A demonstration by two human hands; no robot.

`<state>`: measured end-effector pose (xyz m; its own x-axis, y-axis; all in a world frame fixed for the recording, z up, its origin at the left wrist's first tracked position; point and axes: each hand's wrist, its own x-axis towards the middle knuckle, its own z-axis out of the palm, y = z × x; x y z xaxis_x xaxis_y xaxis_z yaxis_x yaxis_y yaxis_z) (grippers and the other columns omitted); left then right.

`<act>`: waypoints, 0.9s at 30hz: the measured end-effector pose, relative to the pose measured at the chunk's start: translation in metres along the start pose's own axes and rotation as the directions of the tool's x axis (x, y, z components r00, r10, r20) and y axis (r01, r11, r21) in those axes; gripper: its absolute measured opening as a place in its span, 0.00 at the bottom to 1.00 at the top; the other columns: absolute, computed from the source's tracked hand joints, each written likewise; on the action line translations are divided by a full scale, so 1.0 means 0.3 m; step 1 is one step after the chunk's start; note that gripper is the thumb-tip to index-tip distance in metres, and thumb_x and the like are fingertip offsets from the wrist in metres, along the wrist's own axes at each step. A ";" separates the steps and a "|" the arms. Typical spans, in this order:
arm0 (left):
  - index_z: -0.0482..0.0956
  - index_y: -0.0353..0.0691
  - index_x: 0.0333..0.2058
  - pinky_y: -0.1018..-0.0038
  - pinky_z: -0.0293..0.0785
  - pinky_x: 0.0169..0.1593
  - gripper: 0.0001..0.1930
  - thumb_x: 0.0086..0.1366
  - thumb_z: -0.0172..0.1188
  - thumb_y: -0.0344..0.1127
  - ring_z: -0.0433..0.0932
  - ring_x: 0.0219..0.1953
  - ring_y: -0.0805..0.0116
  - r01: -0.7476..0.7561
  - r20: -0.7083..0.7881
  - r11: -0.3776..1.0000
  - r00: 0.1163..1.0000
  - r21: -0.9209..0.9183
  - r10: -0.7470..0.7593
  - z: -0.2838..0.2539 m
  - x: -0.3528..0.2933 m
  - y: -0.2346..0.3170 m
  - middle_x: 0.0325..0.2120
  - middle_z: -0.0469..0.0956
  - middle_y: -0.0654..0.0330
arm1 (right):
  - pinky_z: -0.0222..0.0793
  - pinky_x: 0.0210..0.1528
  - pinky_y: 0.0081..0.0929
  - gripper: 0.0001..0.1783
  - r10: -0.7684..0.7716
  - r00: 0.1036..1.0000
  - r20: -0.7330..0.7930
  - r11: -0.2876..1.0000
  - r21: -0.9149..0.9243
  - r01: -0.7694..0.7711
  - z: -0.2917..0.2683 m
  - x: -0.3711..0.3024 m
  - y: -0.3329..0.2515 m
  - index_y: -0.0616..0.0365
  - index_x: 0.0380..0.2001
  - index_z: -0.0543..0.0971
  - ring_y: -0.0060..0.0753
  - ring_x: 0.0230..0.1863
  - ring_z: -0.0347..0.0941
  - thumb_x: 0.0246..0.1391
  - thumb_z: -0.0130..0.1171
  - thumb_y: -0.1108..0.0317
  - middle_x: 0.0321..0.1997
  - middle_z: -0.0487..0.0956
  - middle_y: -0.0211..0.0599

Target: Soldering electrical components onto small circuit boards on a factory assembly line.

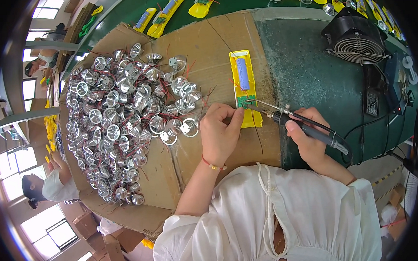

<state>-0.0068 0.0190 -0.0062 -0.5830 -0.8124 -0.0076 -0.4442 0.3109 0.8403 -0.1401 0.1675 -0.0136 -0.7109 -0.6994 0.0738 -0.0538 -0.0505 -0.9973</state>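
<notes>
A yellow plastic housing (247, 117) lies on the cardboard in front of me. It holds a purple cylindrical battery (242, 74) and a small green circuit board (243, 100), with thin red and dark wires around them. My left hand (222, 133) is at the housing's left edge, thumb and forefinger pinched beside the board; what sits between the fingertips is too small to make out. My right hand (311, 142) grips a soldering iron (326, 138) with a thin curved metal tube along it. The iron's tip and the tube's end meet at the board, close to my left fingertips.
Many shiny reflector cups (113, 113) with red wires are heaped on the cardboard (193, 51) to the left. A black fan (357, 41) stands at the far right near a cabled box (399, 86). More yellow housings (166, 16) line the far side. Other people sit at left.
</notes>
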 end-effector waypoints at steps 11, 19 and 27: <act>0.76 0.32 0.21 0.75 0.68 0.24 0.08 0.54 0.61 0.31 0.73 0.18 0.67 0.033 -0.007 0.999 0.999 0.005 -0.033 -0.001 -0.002 0.003 0.21 0.73 0.57 | 0.64 0.23 0.15 0.08 0.093 0.994 -0.054 0.994 0.058 -0.090 -0.010 -0.013 -0.011 0.62 0.28 0.71 0.15 0.22 0.69 0.47 0.60 0.73 0.21 0.75 0.31; 0.76 0.32 0.22 0.76 0.69 0.24 0.09 0.53 0.61 0.32 0.74 0.18 0.69 0.022 -0.005 0.999 1.000 0.042 -0.021 -0.001 0.006 -0.007 0.22 0.75 0.57 | 0.64 0.23 0.15 0.08 0.050 0.997 -0.064 0.998 0.048 -0.047 -0.036 -0.009 0.005 0.63 0.28 0.72 0.16 0.21 0.69 0.47 0.60 0.73 0.21 0.75 0.32; 0.78 0.34 0.21 0.75 0.71 0.23 0.08 0.52 0.58 0.34 0.77 0.16 0.70 0.041 0.221 0.985 0.972 0.169 -0.079 -0.027 0.034 0.008 0.14 0.76 0.56 | 0.64 0.24 0.15 0.07 0.019 0.982 -0.187 0.999 0.035 -0.013 -0.132 0.000 0.033 0.62 0.27 0.71 0.16 0.21 0.69 0.48 0.59 0.73 0.20 0.74 0.31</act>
<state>-0.0084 0.0073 0.0002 -0.6819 -0.7055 -0.1931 -0.5763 0.3557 0.7358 -0.1682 0.1953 -0.0236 -0.8302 -0.5548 0.0539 -0.0205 -0.0662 -0.9976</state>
